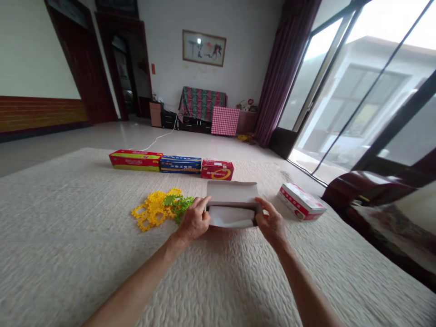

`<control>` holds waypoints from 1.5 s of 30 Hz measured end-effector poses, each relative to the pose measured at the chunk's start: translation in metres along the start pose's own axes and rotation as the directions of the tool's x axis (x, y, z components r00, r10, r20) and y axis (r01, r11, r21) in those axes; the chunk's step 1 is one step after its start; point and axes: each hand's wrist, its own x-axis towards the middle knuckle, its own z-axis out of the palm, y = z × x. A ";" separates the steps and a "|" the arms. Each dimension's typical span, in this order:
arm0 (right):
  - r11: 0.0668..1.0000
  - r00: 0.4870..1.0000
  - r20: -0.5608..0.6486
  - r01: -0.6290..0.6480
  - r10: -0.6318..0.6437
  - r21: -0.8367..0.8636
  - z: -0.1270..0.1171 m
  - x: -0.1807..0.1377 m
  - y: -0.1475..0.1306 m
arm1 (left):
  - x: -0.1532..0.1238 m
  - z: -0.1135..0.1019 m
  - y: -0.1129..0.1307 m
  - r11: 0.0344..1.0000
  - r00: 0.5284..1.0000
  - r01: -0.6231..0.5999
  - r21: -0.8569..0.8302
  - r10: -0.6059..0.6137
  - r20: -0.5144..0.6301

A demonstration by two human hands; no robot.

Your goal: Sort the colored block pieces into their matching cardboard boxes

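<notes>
In front of me an opened cardboard box (232, 193) has its lid flap raised at the back and its pale inside showing. My left hand (195, 220) grips the box's left end, thumb toward the near side. At the right end, my right hand (271, 220) holds it the same way. Just left of my left hand lies a pile of yellow toothed plastic pieces (155, 210), with green toothed pieces (180, 205) at its right side. The box's outer faces are mostly hidden from me.
Behind stand a red and green box (135, 161), a blue box (180, 165) and a red box (217, 170) in a row. A white and red box (302, 201) lies to the right, near a dark wooden armrest (361, 195). A cream quilted cover (85, 254) lies underneath.
</notes>
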 end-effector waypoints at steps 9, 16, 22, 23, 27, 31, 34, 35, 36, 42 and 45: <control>0.940 0.954 -0.066 0.273 -0.291 -0.204 0.009 0.015 0.010 | 0.006 0.031 -0.009 0.991 0.987 -0.129 0.023 0.131 -0.092; 0.788 0.976 0.083 0.212 -0.201 -0.579 -0.002 0.016 -0.009 | 0.011 0.047 -0.009 0.992 0.988 -0.122 0.019 0.123 -0.088; 0.871 0.964 0.174 0.257 -0.201 -0.418 0.005 0.016 -0.012 | 0.009 0.050 -0.019 0.986 0.980 -0.163 0.041 0.167 -0.110; 0.878 0.963 0.170 0.262 -0.209 -0.401 0.008 0.016 -0.011 | 0.010 0.050 -0.022 0.985 0.979 -0.166 0.048 0.171 -0.115; 0.880 0.933 0.271 0.324 -0.236 -0.348 0.017 0.013 -0.010 | 0.013 0.049 -0.030 0.984 0.977 -0.169 0.063 0.176 -0.123; 0.853 0.909 0.348 0.361 -0.230 -0.377 0.024 0.009 -0.017 | 0.017 0.050 -0.034 0.988 0.984 -0.139 0.062 0.144 -0.104; 0.828 0.905 0.373 0.362 -0.203 -0.428 0.026 0.009 -0.024 | 0.019 0.051 -0.034 0.989 0.986 -0.133 0.058 0.138 -0.088; 0.819 0.904 0.386 0.358 -0.184 -0.448 0.026 0.009 -0.026 | 0.020 0.051 -0.034 0.990 0.987 -0.131 0.056 0.136 -0.085; 0.810 0.902 0.400 0.354 -0.164 -0.468 0.025 0.010 -0.027 | 0.020 0.051 -0.034 0.990 0.988 -0.128 0.054 0.132 -0.083; 0.793 0.897 0.418 0.358 -0.144 -0.494 0.023 0.009 -0.031 | 0.021 0.049 -0.033 0.991 0.988 -0.121 0.057 0.126 -0.091; 0.787 0.884 0.443 0.377 -0.149 -0.488 0.022 0.008 -0.032 | 0.022 0.049 -0.034 0.992 0.989 -0.114 0.053 0.118 -0.085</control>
